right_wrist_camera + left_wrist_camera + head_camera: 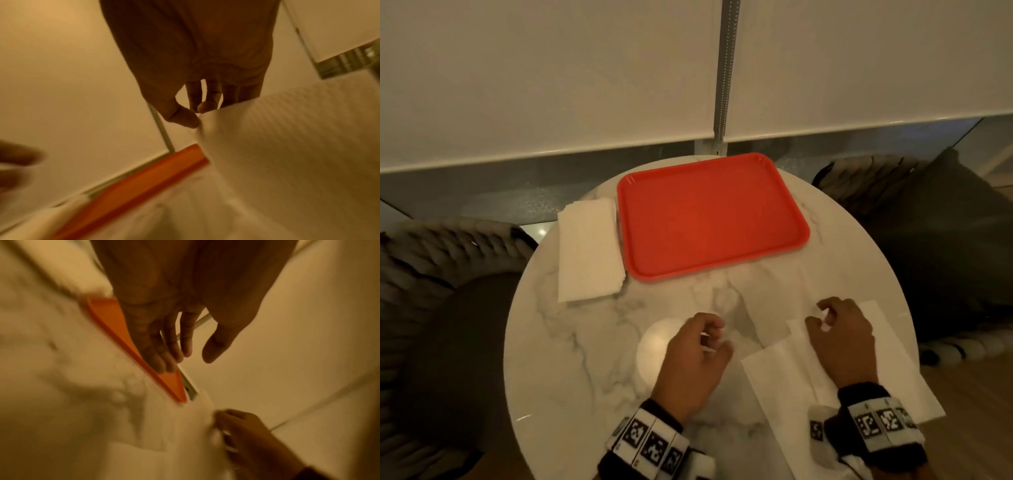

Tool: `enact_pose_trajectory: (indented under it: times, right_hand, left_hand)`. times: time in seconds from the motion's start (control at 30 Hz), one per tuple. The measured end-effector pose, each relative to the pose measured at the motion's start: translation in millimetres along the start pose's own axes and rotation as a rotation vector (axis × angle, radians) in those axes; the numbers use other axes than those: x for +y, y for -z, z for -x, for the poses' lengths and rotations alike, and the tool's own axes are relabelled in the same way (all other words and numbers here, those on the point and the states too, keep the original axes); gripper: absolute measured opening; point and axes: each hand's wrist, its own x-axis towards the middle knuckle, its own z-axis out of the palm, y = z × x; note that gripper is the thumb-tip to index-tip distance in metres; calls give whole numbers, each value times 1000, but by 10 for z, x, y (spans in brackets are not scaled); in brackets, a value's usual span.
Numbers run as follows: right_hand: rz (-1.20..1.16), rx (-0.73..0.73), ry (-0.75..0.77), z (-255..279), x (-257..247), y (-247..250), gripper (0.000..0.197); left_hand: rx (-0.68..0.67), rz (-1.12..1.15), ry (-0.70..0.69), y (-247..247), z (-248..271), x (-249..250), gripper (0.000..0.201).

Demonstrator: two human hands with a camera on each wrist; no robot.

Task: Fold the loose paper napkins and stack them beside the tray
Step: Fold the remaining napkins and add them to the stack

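White marble tops the round bench [571, 359], and a red tray [712, 216] lies at its far side. Just left of the tray, touching its edge, sits a stack of folded napkins [587, 250]. A loose napkin [791, 373] lies at the near right, part of it hanging past the bench rim. The right hand [840, 337] pinches that napkin's far corner between thumb and fingertips (the right wrist view shows the corner lifted off the surface). The left hand [697, 359] hovers over bare marble near the napkin's left edge, fingers loosely curled, holding nothing. Grey cushioned seats [928, 219] stand on either side of the bench
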Motion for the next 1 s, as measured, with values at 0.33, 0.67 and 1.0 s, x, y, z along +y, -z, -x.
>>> enact_pose_trajectory:
  times: [0.33,0.67,1.0]
  right_hand:
    - [-191,-318,380,1021,-1256,-593,36]
    - [-249,-154,200,895,-785,-404,45]
    - [-24,-88,-135,765,201,141,18]
  left_hand:
    - [78,436,301,500,-301,162,20]
    - [396,160,367,2208,-1510,-157,20]
    - [635,-370,276,2262,-1742,-446,42]
